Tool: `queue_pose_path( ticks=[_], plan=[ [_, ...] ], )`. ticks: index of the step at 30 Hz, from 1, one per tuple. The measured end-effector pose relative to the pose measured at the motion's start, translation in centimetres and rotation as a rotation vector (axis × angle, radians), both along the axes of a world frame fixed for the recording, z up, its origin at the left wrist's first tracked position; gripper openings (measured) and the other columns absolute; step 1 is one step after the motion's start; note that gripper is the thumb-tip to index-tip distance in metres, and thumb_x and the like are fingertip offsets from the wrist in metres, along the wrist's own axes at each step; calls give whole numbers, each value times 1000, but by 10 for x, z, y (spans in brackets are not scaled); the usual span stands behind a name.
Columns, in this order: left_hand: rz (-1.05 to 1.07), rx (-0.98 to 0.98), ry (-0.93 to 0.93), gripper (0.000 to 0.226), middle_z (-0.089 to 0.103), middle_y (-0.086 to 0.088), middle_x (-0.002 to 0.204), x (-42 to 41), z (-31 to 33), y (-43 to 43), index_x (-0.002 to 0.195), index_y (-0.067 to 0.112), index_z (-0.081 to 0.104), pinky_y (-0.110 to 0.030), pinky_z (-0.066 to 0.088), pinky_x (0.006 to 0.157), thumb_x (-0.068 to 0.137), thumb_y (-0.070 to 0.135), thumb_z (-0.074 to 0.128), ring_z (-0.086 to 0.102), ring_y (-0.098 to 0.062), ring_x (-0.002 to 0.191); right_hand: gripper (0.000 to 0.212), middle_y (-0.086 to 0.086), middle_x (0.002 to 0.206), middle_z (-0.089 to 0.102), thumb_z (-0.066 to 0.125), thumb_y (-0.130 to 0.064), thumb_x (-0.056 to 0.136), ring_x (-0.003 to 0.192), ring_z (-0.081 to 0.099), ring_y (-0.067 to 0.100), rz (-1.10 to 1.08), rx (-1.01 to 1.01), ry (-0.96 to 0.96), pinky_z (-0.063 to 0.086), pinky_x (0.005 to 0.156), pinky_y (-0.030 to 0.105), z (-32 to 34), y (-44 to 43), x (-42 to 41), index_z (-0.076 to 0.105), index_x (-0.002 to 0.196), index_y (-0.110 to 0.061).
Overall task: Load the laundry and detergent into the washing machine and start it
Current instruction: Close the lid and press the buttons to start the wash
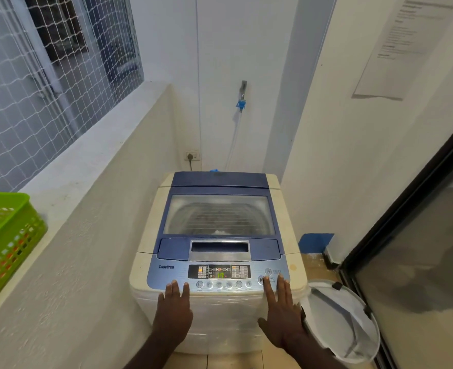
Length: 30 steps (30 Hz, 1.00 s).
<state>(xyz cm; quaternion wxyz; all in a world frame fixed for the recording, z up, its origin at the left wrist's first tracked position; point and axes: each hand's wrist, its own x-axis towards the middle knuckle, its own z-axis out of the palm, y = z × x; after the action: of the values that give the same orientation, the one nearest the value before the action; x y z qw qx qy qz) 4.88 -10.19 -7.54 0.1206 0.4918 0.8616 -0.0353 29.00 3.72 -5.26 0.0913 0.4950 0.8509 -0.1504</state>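
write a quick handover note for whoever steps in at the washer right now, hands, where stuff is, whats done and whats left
Left hand: open and flat, holding nothing, fingertips at the front-left edge of the control panel.
Right hand: open, holding nothing, index finger on or just at the start/pause button.
Washing machine: lid shut, display lit with green digits, laundry dimly visible through the lid window.
Laundry hamper: on the floor to the right, looks empty.
Done: loading, lid closed, power on. Detergent cannot be seen.
Left: confirm the start press took and the cycle runs.
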Motion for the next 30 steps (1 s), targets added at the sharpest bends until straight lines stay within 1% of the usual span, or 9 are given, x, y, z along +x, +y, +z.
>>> queue_pose_path(
  ticks=[3,5,10,13,15,19,23,27,30],
  plan=[
    [3,-6,-5,80,71,-23,98,-1,-3,-1,97,9,75,-52,56,62,23,35,91,70,-40,85,101,7,158,-29,53,-51,86,148,-18,30,13,27,-21,25,113,53,-3,-1,1,-30,143,-39],
    [4,-7,-9,81,70,-23,99,-1,-5,-2,98,9,75,-52,56,63,23,35,91,70,-40,86,102,7,159,-27,53,-51,86,148,-17,30,12,32,-28,24,113,53,-4,-2,2,-33,140,-39],
    [-2,-3,-2,80,70,-25,99,-1,-2,-2,99,8,75,-52,56,62,25,32,90,69,-40,86,97,5,156,-32,51,-52,87,148,-19,30,7,22,-32,20,115,55,-3,-2,1,-23,147,-38],
    [-2,-4,-1,80,70,-24,99,-1,-2,-2,98,9,75,-52,56,62,24,35,90,70,-40,85,96,4,150,-38,50,-56,87,147,-20,30,-4,21,-36,16,115,57,-4,-3,-1,-23,147,-39],
    [0,-11,-3,80,70,-23,100,-1,-4,-3,99,9,75,-52,56,62,25,37,91,70,-40,85,95,4,153,-36,48,-59,87,147,-21,30,-11,21,-42,14,116,58,-5,-3,-2,-24,147,-39],
    [2,-15,-12,83,70,-22,101,-2,-9,-2,100,10,74,-53,55,62,25,42,91,70,-39,85,95,6,157,-30,47,-60,87,147,-20,29,-10,34,-40,14,116,58,-6,-2,0,-23,147,-39],
    [5,-13,-10,81,71,-21,98,-3,-10,-1,97,12,75,-51,55,60,24,45,90,71,-38,83,94,6,158,-28,46,-62,87,148,-19,29,-17,33,-37,14,115,59,-6,-3,0,-22,148,-39],
    [6,-12,-9,80,72,-19,98,-5,-10,-1,96,13,76,-52,55,60,25,48,90,71,-36,82,93,4,156,-32,46,-62,87,148,-19,29,-22,30,-32,11,116,59,-6,-2,-1,-22,148,-39],
    [7,-6,-7,80,72,-18,97,-6,-12,0,95,14,76,-53,55,60,25,50,89,71,-36,81,92,5,159,-28,46,-60,88,148,-18,28,-21,30,-19,12,116,58,-5,-2,1,-21,148,-40]
  ],
)
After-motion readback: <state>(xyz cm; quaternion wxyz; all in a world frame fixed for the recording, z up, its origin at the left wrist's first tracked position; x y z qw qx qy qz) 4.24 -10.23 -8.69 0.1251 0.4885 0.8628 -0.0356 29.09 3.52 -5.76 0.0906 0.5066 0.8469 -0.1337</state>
